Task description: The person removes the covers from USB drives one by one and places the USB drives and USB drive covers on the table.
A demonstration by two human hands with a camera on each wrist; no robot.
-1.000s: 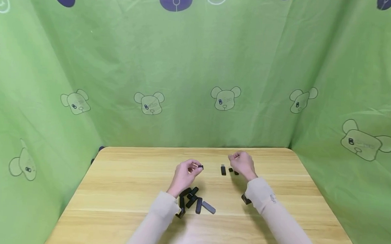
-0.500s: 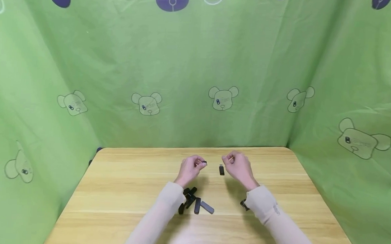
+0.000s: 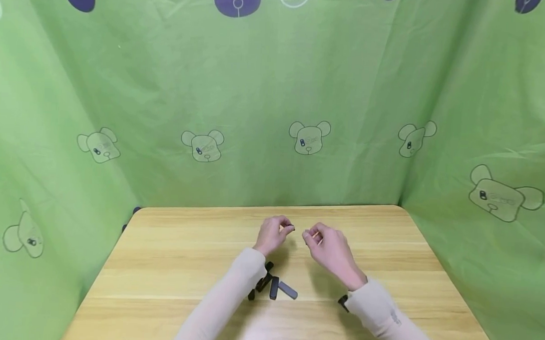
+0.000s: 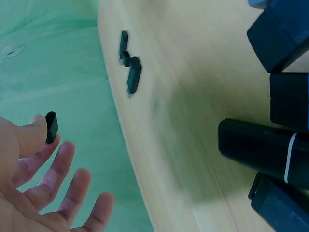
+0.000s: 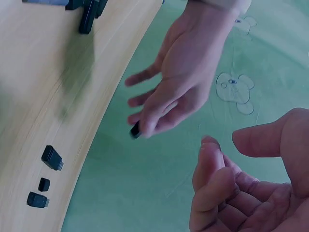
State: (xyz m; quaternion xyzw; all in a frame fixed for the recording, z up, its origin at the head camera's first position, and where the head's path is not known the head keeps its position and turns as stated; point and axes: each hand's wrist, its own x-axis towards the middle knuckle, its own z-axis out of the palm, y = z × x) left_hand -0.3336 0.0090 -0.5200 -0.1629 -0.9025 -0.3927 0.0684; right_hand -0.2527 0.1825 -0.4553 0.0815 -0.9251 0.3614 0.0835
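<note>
My left hand pinches a small black USB stick cap between thumb and forefinger, above the far part of the table. To its right, my right hand hovers with loosely bent fingers; in the right wrist view a gap parts thumb and forefinger, and nothing is held. On the table below lie two black USB sticks with bare metal plugs. A small loose cap sits between them. In the head view my right hand hides these.
Nearer to me is a loose pile of black USB sticks, partly under my left sleeve. A grey-blue stick lies at its right. The wooden table ends at a green curtain on the far side and both flanks.
My left hand has moved right with the cap still pinched. My right hand has come left and nearer, now covering the USB stick seen before. The hands are closer together.
</note>
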